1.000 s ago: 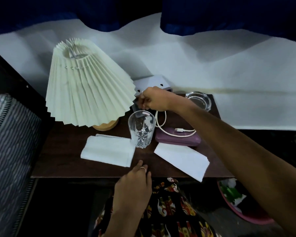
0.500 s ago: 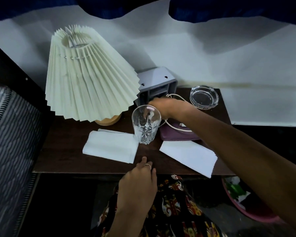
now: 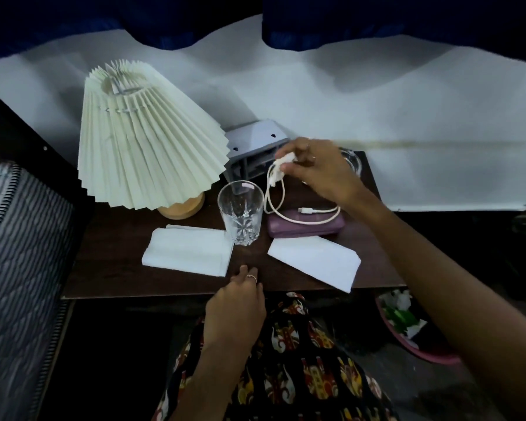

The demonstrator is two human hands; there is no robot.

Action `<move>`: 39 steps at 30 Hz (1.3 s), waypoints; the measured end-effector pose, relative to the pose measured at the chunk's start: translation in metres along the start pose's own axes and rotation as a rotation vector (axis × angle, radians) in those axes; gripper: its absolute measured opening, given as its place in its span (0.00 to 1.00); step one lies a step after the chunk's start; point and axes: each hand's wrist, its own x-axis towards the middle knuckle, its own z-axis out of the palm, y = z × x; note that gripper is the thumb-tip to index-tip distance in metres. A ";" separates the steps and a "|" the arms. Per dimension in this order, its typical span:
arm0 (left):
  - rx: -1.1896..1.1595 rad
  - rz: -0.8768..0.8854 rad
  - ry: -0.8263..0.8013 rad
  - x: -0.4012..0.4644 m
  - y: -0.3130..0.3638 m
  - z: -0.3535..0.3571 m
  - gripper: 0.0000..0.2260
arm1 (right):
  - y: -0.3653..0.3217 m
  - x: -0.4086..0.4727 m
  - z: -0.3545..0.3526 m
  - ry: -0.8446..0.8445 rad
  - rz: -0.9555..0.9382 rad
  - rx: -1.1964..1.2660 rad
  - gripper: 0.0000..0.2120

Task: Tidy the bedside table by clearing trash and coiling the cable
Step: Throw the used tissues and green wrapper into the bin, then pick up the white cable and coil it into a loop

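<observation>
My right hand [image 3: 313, 168] fingers pinch the cable [image 3: 274, 205] plug end; left hand [image 3: 237, 302] lies relaxed, empty. I wind loops clear of the glass [image 3: 240, 212] just below-left.

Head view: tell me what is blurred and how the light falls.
Head view: dim, bluish light; the right hand gripping the white charging cable is motion-smeared; the clear cut-glass tumbler and cream pleated lampshade stay sharp; wide-angle bending curves the dark wooden bedside table edge.
</observation>
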 end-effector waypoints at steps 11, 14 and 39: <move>-0.046 0.009 -0.058 -0.004 -0.004 0.011 0.22 | 0.127 -0.235 -0.069 0.769 0.784 0.745 0.05; -0.014 0.018 -0.083 -0.004 0.003 0.015 0.21 | 0.159 -0.270 -0.073 0.892 0.979 0.813 0.08; 0.193 -0.088 -0.136 0.001 0.042 0.005 0.23 | 0.115 -0.149 -0.051 0.353 0.536 0.270 0.07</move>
